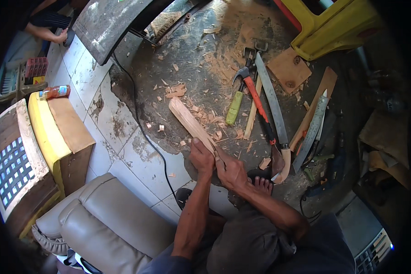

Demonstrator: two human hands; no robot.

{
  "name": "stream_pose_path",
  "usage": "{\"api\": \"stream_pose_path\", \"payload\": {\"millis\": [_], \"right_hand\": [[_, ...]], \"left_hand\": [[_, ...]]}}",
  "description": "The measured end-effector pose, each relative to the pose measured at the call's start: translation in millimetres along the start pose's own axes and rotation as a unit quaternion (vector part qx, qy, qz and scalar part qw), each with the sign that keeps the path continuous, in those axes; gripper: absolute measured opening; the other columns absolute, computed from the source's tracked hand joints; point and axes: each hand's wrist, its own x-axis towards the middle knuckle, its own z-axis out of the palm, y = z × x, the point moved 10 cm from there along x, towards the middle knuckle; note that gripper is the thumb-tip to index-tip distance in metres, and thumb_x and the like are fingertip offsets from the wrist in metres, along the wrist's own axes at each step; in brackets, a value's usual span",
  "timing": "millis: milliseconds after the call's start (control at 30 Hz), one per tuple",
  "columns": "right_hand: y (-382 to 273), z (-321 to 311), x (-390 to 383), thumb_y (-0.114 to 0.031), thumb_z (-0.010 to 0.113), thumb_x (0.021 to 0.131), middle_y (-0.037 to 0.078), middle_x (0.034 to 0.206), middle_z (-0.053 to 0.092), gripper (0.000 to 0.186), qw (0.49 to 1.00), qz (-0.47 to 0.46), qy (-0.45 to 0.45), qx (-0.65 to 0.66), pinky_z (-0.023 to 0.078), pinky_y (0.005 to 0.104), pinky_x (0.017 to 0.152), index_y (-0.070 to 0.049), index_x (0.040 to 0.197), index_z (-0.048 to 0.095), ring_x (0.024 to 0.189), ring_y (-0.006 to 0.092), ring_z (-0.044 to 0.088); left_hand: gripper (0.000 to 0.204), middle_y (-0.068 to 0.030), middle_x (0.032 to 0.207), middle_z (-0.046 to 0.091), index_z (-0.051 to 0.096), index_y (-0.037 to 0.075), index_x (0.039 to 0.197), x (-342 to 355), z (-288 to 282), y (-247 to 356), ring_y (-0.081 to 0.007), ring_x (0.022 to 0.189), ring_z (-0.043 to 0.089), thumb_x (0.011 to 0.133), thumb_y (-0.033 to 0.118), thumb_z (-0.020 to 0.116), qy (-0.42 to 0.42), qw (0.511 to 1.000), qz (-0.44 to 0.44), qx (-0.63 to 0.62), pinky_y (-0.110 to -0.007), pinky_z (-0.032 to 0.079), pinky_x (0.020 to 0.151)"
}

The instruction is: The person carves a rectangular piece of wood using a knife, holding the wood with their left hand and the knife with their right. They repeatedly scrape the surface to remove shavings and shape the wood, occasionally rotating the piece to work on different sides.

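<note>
A long pale piece of wood (pixel 187 116) slants away from me, its far end over the shavings. My left hand (pixel 202 157) is closed around its near part, thumb on top. Close against it, my right hand (pixel 232 171) is closed at the wood's near end; whatever lies under its fingers is hidden. Curled wood shavings (pixel 208 118) surround the wood. To its right lie a green-handled tool (pixel 234 108), a claw hammer (pixel 255 96) with a red and black handle, and a long curved machete (pixel 273 100) with a pale wooden handle.
A second curved blade (pixel 311 132) lies by a wooden plank (pixel 326 82) at right, near a power drill (pixel 326 182). A black cable (pixel 139 114) crosses the tiles. A grey padded seat (pixel 109 219) stands lower left; another person's hand (pixel 60 35) shows upper left. My bare foot (pixel 261 184) is near the machete handle.
</note>
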Motion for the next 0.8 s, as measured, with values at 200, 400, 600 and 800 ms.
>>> {"api": "stream_pose_path", "payload": {"millis": [200, 400, 600, 800], "right_hand": [[-2.7, 0.8, 5.7, -0.017, 0.054, 0.096, 0.032, 0.103, 0.067, 0.044, 1.000, 0.016, -0.006, -0.016, 0.055, 0.0491, 0.082, -0.005, 0.138, 0.057, 0.099, 0.0472, 0.067], [-8.2, -0.6, 9.9, -0.018, 0.055, 0.094, 0.031, 0.093, 0.067, 0.046, 1.000, 0.008, 0.007, -0.013, 0.055, 0.0521, 0.077, -0.009, 0.139, 0.058, 0.089, 0.0484, 0.068], [-6.6, 1.4, 18.4, -0.018, 0.055, 0.093, 0.026, 0.083, 0.069, 0.042, 0.997, -0.006, 0.024, -0.077, 0.055, 0.0541, 0.069, -0.008, 0.133, 0.060, 0.078, 0.0456, 0.070], [-1.1, 3.2, 21.3, -0.023, 0.055, 0.094, 0.027, 0.089, 0.069, 0.043, 0.997, 0.020, -0.003, -0.079, 0.054, 0.0542, 0.072, -0.014, 0.136, 0.060, 0.083, 0.0469, 0.068]], "left_hand": [[0.053, -0.0278, 0.084, 0.068, 0.065, -0.003, 0.097, -0.7, 3.6, -2.5, -0.0467, 0.077, 0.065, 0.109, 0.039, 0.035, -0.035, 0.999, -0.018, 0.021, -0.049, 0.048, 0.066], [0.050, -0.0295, 0.082, 0.066, 0.063, 0.000, 0.096, 1.4, 4.0, -5.0, -0.0530, 0.078, 0.063, 0.108, 0.039, 0.035, -0.046, 0.998, -0.030, -0.005, -0.056, 0.047, 0.064], [0.047, -0.0281, 0.082, 0.067, 0.063, 0.001, 0.097, 0.6, 6.2, 1.3, -0.0519, 0.079, 0.065, 0.108, 0.038, 0.035, -0.050, 0.999, -0.012, -0.016, -0.055, 0.047, 0.064], [0.047, -0.0286, 0.083, 0.067, 0.063, 0.001, 0.098, 3.2, 9.0, -4.7, -0.0527, 0.081, 0.064, 0.109, 0.037, 0.035, -0.048, 0.999, -0.011, -0.022, -0.056, 0.047, 0.064]]}}
